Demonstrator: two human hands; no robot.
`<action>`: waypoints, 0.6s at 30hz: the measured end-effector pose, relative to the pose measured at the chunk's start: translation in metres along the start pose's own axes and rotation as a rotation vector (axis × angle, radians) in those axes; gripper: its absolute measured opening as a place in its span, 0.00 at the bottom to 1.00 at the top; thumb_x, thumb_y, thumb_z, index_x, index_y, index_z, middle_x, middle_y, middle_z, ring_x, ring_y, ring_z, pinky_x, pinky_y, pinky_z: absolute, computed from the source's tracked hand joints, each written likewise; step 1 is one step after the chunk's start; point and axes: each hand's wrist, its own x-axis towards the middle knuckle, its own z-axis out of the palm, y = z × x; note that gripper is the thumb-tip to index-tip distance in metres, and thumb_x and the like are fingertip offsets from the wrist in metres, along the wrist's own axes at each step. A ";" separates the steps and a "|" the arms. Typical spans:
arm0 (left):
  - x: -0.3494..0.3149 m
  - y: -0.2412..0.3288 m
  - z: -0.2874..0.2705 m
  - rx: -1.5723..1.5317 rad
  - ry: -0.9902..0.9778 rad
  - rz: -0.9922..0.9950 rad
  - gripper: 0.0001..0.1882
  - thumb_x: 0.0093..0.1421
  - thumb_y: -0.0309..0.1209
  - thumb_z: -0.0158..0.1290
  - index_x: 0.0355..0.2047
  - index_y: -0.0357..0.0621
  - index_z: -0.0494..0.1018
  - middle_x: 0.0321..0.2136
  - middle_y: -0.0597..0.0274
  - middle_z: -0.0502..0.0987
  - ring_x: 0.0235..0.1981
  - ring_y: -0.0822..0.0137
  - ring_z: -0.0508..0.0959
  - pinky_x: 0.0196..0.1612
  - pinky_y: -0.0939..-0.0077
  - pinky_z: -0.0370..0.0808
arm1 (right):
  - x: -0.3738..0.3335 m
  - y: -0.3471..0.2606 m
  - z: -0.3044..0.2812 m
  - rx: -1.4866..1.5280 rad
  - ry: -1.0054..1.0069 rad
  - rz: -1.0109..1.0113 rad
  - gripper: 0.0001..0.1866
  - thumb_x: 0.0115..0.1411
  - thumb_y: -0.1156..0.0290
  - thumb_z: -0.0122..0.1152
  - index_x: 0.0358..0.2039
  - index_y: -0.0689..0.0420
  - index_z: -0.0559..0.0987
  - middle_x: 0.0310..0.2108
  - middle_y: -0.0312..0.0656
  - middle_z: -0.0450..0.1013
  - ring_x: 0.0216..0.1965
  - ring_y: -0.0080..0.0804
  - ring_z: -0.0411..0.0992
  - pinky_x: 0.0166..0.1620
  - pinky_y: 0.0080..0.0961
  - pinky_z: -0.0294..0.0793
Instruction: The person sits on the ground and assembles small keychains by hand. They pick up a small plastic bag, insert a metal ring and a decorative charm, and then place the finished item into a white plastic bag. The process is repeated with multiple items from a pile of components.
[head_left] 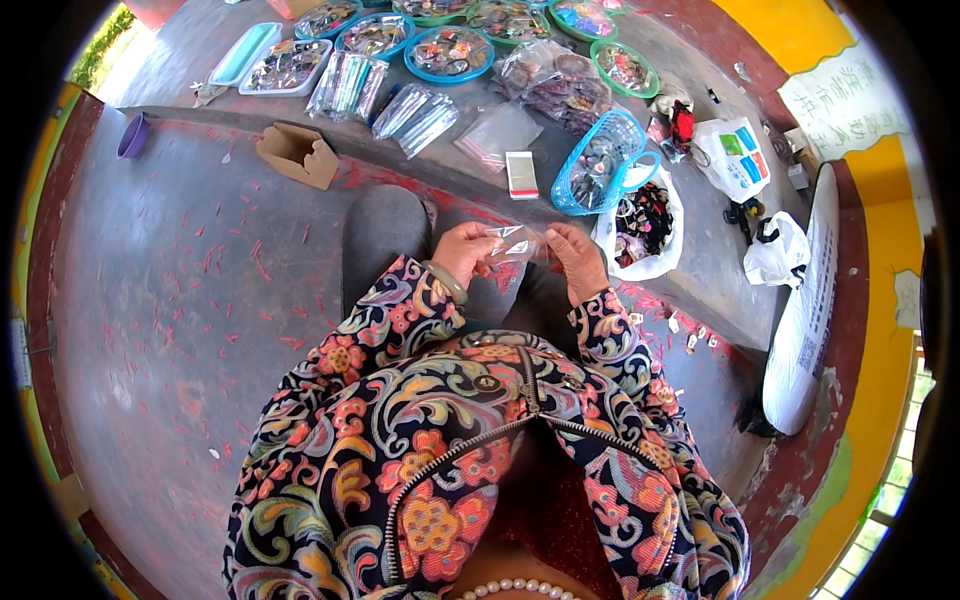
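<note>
Both hands pinch one small clear plastic bag (512, 243) above the lap: the left hand (462, 252) grips its left edge, the right hand (577, 258) its right edge, forearms bent inward. Judging by the filled clear packets (415, 117) on the ledge beyond, near the blue basket (598, 160), many are done; this bag is in progress.

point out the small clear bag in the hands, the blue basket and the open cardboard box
small clear bag (513, 243), head view, crinkled middle between the hands
blue basket (600, 163), head view, mesh side wall
cardboard box (297, 155), head view, front wall
</note>
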 end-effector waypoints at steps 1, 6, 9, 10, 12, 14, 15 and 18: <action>-0.001 0.001 0.000 0.023 -0.020 0.007 0.06 0.52 0.24 0.50 0.31 0.39 0.67 0.24 0.63 0.72 0.15 0.76 0.68 0.15 0.87 0.62 | -0.006 -0.009 0.001 0.134 -0.087 0.191 0.17 0.52 0.59 0.56 0.37 0.56 0.70 0.27 0.32 0.71 0.28 0.19 0.69 0.29 0.13 0.62; -0.004 0.005 0.006 0.116 -0.069 0.027 0.05 0.52 0.26 0.50 0.29 0.40 0.67 0.23 0.63 0.72 0.18 0.74 0.72 0.14 0.88 0.60 | -0.009 -0.001 0.012 0.255 -0.085 0.106 0.09 0.55 0.67 0.53 0.25 0.58 0.74 0.18 0.34 0.70 0.20 0.17 0.66 0.24 0.12 0.60; -0.007 0.008 0.005 0.174 -0.037 -0.091 0.05 0.52 0.29 0.52 0.26 0.43 0.67 0.21 0.64 0.72 0.20 0.73 0.74 0.14 0.90 0.59 | -0.014 -0.008 0.020 0.152 0.072 0.055 0.09 0.55 0.66 0.52 0.25 0.58 0.74 0.18 0.32 0.69 0.17 0.17 0.63 0.22 0.13 0.58; -0.007 0.008 0.005 0.122 -0.087 -0.152 0.06 0.52 0.30 0.53 0.25 0.44 0.67 0.20 0.65 0.72 0.20 0.73 0.74 0.14 0.90 0.58 | -0.014 -0.008 0.020 0.125 0.091 0.026 0.09 0.55 0.67 0.52 0.25 0.59 0.74 0.18 0.33 0.70 0.17 0.17 0.64 0.21 0.13 0.59; -0.008 0.009 0.004 0.018 -0.186 -0.273 0.07 0.51 0.31 0.54 0.24 0.45 0.67 0.18 0.65 0.71 0.20 0.74 0.74 0.13 0.91 0.57 | -0.014 -0.008 0.021 0.070 0.127 -0.030 0.09 0.55 0.68 0.53 0.26 0.60 0.75 0.18 0.35 0.71 0.16 0.19 0.66 0.20 0.14 0.62; -0.011 0.011 0.007 0.024 -0.173 -0.293 0.07 0.51 0.31 0.55 0.23 0.46 0.67 0.18 0.66 0.71 0.19 0.74 0.74 0.13 0.90 0.57 | -0.016 -0.008 0.026 0.058 0.140 -0.060 0.09 0.54 0.68 0.54 0.27 0.61 0.75 0.18 0.34 0.70 0.16 0.18 0.65 0.21 0.15 0.63; -0.012 0.011 0.008 0.028 -0.167 -0.304 0.07 0.50 0.31 0.55 0.22 0.46 0.67 0.17 0.66 0.71 0.19 0.74 0.73 0.13 0.90 0.57 | -0.016 -0.007 0.027 0.052 0.147 -0.074 0.09 0.54 0.68 0.54 0.27 0.62 0.76 0.18 0.33 0.70 0.16 0.17 0.65 0.22 0.15 0.63; -0.010 0.007 0.007 0.035 -0.158 -0.275 0.07 0.50 0.29 0.55 0.23 0.44 0.67 0.16 0.66 0.70 0.17 0.74 0.72 0.13 0.90 0.57 | -0.011 0.006 0.024 -0.072 0.171 -0.107 0.10 0.54 0.68 0.56 0.28 0.63 0.76 0.18 0.32 0.69 0.18 0.15 0.63 0.24 0.15 0.64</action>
